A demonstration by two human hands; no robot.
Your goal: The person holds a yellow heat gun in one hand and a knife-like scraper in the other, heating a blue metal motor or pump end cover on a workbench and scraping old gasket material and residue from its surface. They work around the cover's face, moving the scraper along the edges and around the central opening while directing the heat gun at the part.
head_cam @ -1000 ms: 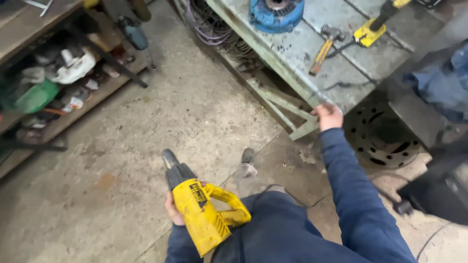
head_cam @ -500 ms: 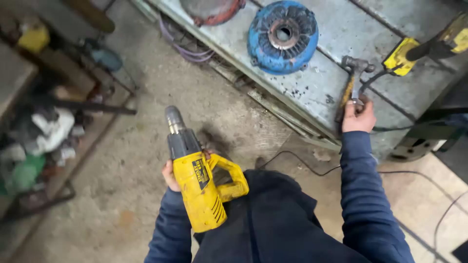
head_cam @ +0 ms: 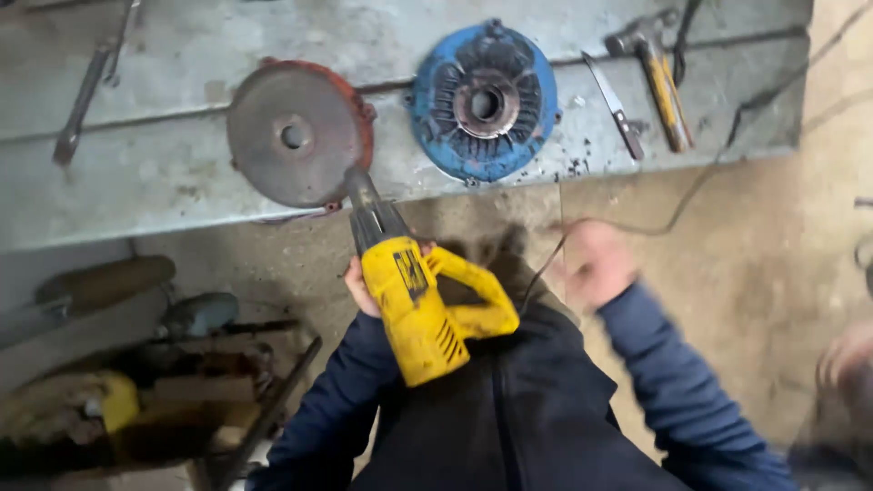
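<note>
My left hand (head_cam: 362,289) grips a yellow power tool (head_cam: 420,305) with a black metal nose, held in front of my chest with the nose pointing up toward the workbench. A thin dark cable (head_cam: 677,205) runs from near the tool up to the bench. My right hand (head_cam: 596,264) is blurred, hanging free over the floor just right of the tool and close to the cable; it seems to hold nothing. On the grey metal workbench (head_cam: 136,182) lie a rusty red round cover (head_cam: 296,132) and a blue round motor end cover (head_cam: 482,100).
A hammer with a wooden handle (head_cam: 659,77) and a flat metal blade (head_cam: 614,105) lie on the bench's right part. A long wrench (head_cam: 86,91) lies at the left. Cluttered shelves with tools (head_cam: 136,382) stand at lower left. Bare concrete floor (head_cam: 755,300) lies right.
The view has swung so the bench now lies straight ahead. My right hand has come off the bench edge and dropped toward the cable. The yellow tool stays in my left hand.
</note>
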